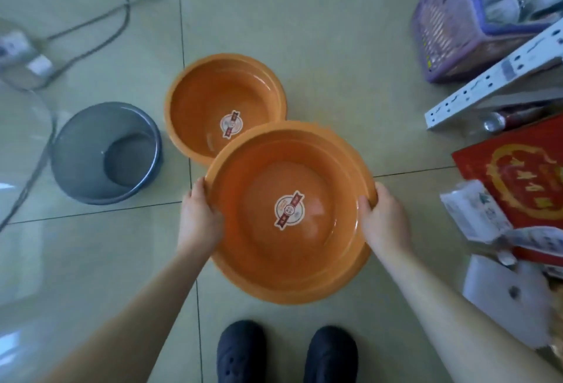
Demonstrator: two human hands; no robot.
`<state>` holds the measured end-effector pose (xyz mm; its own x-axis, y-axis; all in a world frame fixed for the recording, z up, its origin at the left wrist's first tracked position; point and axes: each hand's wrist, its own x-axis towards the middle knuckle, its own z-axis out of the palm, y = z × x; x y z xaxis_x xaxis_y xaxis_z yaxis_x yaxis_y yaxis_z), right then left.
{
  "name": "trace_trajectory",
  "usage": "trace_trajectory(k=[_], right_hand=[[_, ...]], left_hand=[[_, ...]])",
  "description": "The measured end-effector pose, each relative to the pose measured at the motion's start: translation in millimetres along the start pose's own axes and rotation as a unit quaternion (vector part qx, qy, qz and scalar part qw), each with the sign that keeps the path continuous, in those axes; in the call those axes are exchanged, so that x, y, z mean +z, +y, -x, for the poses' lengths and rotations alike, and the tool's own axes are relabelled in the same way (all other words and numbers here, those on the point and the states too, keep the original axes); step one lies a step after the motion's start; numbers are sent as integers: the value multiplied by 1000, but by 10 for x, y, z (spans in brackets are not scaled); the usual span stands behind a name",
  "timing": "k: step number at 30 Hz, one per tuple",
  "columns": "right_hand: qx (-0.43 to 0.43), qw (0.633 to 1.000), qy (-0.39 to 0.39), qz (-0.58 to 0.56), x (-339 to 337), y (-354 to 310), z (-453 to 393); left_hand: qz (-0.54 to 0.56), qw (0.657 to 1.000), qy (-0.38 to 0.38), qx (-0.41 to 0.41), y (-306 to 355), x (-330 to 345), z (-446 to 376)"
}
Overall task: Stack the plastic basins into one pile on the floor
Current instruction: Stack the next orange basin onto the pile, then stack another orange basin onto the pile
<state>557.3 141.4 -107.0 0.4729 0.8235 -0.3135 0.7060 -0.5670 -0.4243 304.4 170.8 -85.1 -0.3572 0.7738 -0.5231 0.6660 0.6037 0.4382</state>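
Both hands, left hand (199, 215) and right hand (382, 218), clasp opposite rims of a large round orange plastic basin (289, 212), held near a smaller orange plastic basin (225, 105) on the tiled floor (335, 32). Keep it level; nesting probably needs the smaller basin, and the grey plastic tub (105, 152), inside.

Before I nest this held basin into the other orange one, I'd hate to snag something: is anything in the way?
Nothing visible. The held orange basin, gripped by the left hand and right hand, already overlaps the empty floor basin; the grey basin sits off left.
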Motion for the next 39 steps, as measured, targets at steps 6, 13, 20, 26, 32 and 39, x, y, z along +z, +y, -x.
trace_trajectory(k=[6,13,20,26,32,39], right_hand=[[-43,995,-20,92,569,-49,-10],[-21,983,-81,161,894,98,-87],[-9,971,-126,203,942,42,-191],[-33,989,-106,101,785,-825,-656],[-5,991,-134,-8,1247,-1698,-1468],[16,998,-64,-14,1772,-1793,-1799]], left_hand=[[14,999,17,-37,-674,202,-153],[-16,997,-24,-70,-888,458,-266],[-16,995,-60,-80,-941,482,-393],[85,992,-13,-88,-382,-6,-978],[167,980,32,-102,-114,-126,-1922],[117,990,71,-42,-208,38,-2477]])
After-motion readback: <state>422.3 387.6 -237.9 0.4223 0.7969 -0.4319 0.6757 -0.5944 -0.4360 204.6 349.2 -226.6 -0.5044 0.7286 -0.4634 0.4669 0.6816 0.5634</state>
